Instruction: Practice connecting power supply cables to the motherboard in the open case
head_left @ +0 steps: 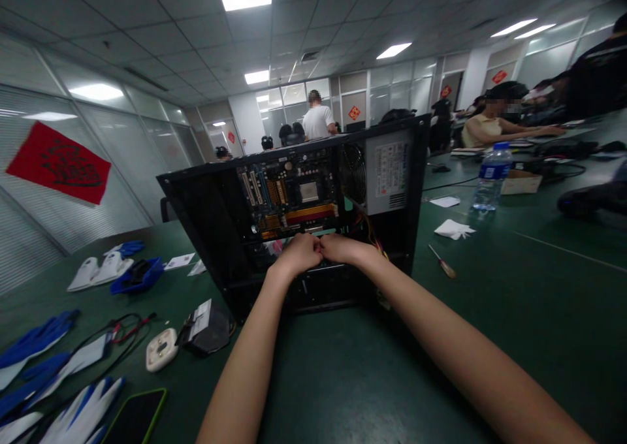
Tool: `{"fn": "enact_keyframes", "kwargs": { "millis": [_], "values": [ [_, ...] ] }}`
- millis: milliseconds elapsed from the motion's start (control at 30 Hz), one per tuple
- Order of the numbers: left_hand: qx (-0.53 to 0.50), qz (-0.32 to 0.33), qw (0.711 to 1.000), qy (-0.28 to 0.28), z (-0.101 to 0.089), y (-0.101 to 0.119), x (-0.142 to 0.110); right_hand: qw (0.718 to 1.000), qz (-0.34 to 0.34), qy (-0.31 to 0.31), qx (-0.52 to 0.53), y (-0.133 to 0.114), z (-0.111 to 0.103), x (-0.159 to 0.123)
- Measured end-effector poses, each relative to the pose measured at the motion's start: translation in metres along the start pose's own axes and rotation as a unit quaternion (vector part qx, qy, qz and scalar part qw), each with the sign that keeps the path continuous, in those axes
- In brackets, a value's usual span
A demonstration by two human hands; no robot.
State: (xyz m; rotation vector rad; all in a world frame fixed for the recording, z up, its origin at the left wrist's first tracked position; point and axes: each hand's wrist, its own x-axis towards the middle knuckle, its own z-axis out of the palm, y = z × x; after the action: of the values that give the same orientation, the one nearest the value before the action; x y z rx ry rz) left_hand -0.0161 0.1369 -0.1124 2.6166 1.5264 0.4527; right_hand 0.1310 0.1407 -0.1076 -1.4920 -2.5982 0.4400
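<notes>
A black computer case (206,228) stands on its side on the green table, its open side facing me. Inside, a motherboard (309,212) with a bare square processor socket area fills the middle, and a power supply (390,170) sits at the upper right. My left hand (300,253) and my right hand (339,248) meet inside the case, just below the board's lower edge. Both are closed with curled fingers; what they grip there is hidden. Coloured power cables (375,235) hang from the power supply, close to my right wrist.
On the left lie a black device with a label (206,326), a white rounded piece (161,349), a phone (134,418), work gloves (83,411) and a blue tray (137,277). A screwdriver (443,263), a tissue (453,229) and a water bottle (490,176) are on the right. People sit or stand beyond.
</notes>
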Motion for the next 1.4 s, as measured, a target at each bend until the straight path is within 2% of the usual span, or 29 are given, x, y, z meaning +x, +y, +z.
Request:
{"fn": "enact_keyframes", "kwargs": {
  "millis": [1400],
  "values": [
    [0.004, -0.006, 1.0, -0.012, -0.0019, 0.002, -0.0005, 1.0, -0.008, 0.008, 0.016, 0.0076, 0.0062, 0.0073]
  ]
}}
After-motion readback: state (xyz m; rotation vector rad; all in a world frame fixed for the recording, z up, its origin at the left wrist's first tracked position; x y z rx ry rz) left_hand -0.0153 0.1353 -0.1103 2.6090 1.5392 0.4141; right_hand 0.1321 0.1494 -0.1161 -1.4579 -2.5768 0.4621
